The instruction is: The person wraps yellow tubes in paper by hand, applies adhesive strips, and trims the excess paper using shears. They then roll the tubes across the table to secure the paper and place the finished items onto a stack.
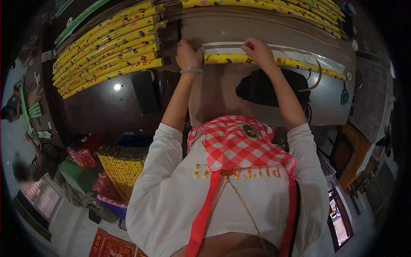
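A yellow printed roll of wrapping paper lies across the table in front of me, with a pale, shiny strip just beyond it. My left hand, wearing a bangle on the wrist, is at the left end of the roll and strip, fingers curled; what they hold is hidden. Over the middle of the roll, my right hand pinches with bent fingers at the strip's edge. I cannot make out what is in the pinch. Clear film shows to the right of this hand, along the roll.
Several yellow rolls lie stacked at left; more yellow rolls lie at the back. A black phone and a black bag with a strap rest nearer me. Below left, a crate stands by packed yellow rolls. Another person is at far left.
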A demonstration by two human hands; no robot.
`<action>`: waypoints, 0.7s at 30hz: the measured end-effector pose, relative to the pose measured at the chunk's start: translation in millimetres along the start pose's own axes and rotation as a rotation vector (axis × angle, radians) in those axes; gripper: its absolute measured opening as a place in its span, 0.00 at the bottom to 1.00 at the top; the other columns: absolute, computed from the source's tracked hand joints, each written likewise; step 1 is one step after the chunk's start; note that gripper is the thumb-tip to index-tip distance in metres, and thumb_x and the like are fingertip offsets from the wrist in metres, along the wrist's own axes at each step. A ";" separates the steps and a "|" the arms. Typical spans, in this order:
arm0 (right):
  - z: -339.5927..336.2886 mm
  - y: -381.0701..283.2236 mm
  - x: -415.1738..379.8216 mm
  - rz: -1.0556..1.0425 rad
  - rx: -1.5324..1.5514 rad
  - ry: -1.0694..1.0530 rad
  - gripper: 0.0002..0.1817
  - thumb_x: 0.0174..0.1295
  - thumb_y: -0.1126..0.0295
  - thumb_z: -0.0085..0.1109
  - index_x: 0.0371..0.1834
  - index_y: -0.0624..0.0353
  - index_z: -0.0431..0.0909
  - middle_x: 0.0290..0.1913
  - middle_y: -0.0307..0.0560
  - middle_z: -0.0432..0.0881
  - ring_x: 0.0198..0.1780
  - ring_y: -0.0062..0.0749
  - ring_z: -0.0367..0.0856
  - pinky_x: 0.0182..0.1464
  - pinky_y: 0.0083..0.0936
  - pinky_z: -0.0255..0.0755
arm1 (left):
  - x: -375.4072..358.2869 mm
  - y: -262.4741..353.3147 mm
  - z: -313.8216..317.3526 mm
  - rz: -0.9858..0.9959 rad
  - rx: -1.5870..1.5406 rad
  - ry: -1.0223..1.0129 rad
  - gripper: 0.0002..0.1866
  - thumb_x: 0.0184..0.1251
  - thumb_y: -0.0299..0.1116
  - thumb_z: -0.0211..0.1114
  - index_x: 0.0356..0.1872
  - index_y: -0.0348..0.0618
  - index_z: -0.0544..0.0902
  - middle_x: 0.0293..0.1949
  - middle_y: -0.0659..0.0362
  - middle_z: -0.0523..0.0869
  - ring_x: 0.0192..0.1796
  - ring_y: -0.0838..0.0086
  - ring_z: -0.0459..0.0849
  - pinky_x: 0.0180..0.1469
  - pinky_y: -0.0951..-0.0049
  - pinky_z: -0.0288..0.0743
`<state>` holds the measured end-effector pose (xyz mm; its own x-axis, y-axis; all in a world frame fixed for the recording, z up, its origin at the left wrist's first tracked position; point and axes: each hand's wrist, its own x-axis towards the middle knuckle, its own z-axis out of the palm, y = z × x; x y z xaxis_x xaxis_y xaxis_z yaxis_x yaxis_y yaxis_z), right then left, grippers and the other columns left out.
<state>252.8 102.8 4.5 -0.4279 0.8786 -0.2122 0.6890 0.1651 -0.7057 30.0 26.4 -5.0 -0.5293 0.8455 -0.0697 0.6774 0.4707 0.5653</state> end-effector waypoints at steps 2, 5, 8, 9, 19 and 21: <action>8.8 -14.9 2.4 0.012 -0.142 0.021 0.10 0.53 0.64 0.57 0.28 0.61 0.75 0.30 0.47 0.77 0.33 0.39 0.76 0.36 0.31 0.70 | -0.7 -0.1 -0.2 -0.073 -0.064 0.003 0.25 0.39 0.35 0.72 0.41 0.41 0.71 0.39 0.52 0.77 0.40 0.57 0.77 0.40 0.60 0.72; 18.5 -15.1 5.6 -0.029 -0.200 0.064 0.11 0.53 0.63 0.56 0.28 0.61 0.75 0.29 0.49 0.77 0.34 0.42 0.76 0.36 0.33 0.69 | -0.7 -0.4 -4.8 -0.087 -0.140 -0.039 0.24 0.41 0.31 0.70 0.41 0.39 0.72 0.39 0.52 0.78 0.41 0.56 0.77 0.41 0.61 0.72; 18.2 -23.1 8.4 0.115 -0.254 0.007 0.10 0.51 0.63 0.57 0.27 0.58 0.75 0.34 0.48 0.77 0.38 0.45 0.76 0.38 0.38 0.69 | 4.1 -24.8 3.6 0.055 -0.303 0.070 0.20 0.43 0.27 0.67 0.42 0.38 0.73 0.37 0.52 0.79 0.39 0.58 0.78 0.41 0.63 0.72; 17.5 -26.8 9.0 0.111 -0.250 0.009 0.10 0.51 0.63 0.57 0.27 0.58 0.75 0.34 0.48 0.77 0.38 0.45 0.76 0.38 0.38 0.69 | 2.2 -32.7 2.2 0.057 -0.300 0.074 0.20 0.43 0.27 0.67 0.42 0.38 0.73 0.37 0.52 0.79 0.39 0.58 0.78 0.41 0.63 0.72; 32.6 -30.8 6.4 0.054 -0.596 0.108 0.07 0.53 0.65 0.53 0.28 0.55 0.77 0.32 0.46 0.77 0.38 0.40 0.75 0.45 0.40 0.61 | -131.4 -58.9 -46.4 0.135 -0.368 -0.128 0.10 0.54 0.24 0.61 0.39 0.41 0.78 0.31 0.58 0.79 0.31 0.73 0.78 0.34 0.76 0.71; 43.3 -24.0 1.7 0.019 -0.740 0.179 0.07 0.54 0.65 0.52 0.27 0.53 0.77 0.30 0.43 0.77 0.36 0.38 0.75 0.43 0.40 0.61 | -152.1 -62.0 -43.9 0.189 -0.351 -0.259 0.10 0.54 0.25 0.62 0.39 0.43 0.79 0.31 0.57 0.79 0.31 0.73 0.79 0.33 0.77 0.72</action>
<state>210.2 80.9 -8.2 -0.3544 0.9330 -0.0620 0.9347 0.3515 -0.0523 46.1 -142.4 6.7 -0.2382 0.9642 -0.1164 0.5125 0.2266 0.8283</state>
